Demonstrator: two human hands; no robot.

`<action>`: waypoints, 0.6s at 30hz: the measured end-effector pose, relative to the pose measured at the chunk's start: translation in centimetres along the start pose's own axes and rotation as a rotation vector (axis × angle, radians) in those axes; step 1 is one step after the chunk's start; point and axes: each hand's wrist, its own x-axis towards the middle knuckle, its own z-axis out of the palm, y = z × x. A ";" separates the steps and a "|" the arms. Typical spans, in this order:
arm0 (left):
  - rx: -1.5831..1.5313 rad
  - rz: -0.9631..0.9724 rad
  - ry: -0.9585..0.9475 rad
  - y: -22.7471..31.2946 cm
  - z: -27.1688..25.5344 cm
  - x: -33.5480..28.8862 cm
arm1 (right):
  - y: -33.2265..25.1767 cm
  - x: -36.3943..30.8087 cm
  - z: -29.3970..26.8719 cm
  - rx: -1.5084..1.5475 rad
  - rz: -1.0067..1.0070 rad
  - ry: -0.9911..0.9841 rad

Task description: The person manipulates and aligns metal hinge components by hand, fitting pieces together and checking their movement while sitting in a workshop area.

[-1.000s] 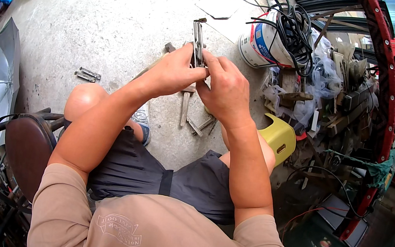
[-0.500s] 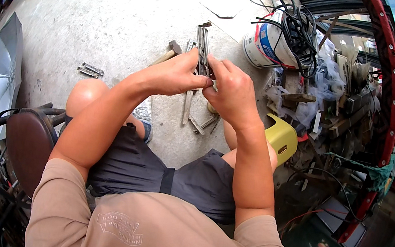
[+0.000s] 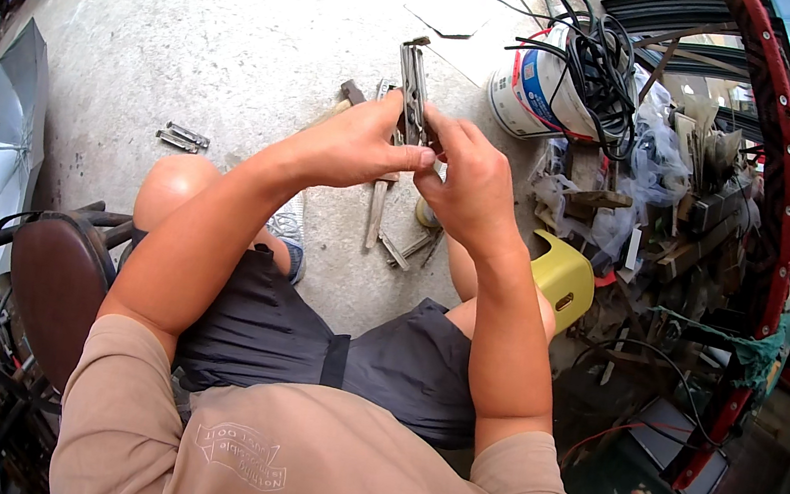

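At twelve o'clock, a worker's left grip (image 3: 356,148) holds a metal bar (image 3: 412,83); the right grip (image 3: 470,179) meets its near end, closure unclear. Barely changed positions suggest handling continues.

The long, narrow silver bar (image 3: 415,93) looks like metal and has a slight gloss. The pale grey floor (image 3: 191,47) is matt, rough concrete. The white, round bucket (image 3: 516,102) and curved yellow stool (image 3: 559,275) look like smooth plastic; the crumpled, translucent sheeting (image 3: 663,169) is shiny plastic film. The tan T-shirt (image 3: 353,474) is matt cloth.
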 end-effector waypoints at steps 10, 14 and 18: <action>-0.408 0.139 0.072 0.2 -0.7 0.8 | -1.1 0.8 -0.5 0.291 0.104 0.072; -0.494 0.173 0.123 0.4 -0.4 0.9 | -1.1 0.6 -0.7 0.471 0.148 0.052; -0.479 0.135 0.132 0.6 -0.4 0.7 | -1.1 0.5 0.1 0.318 0.131 0.058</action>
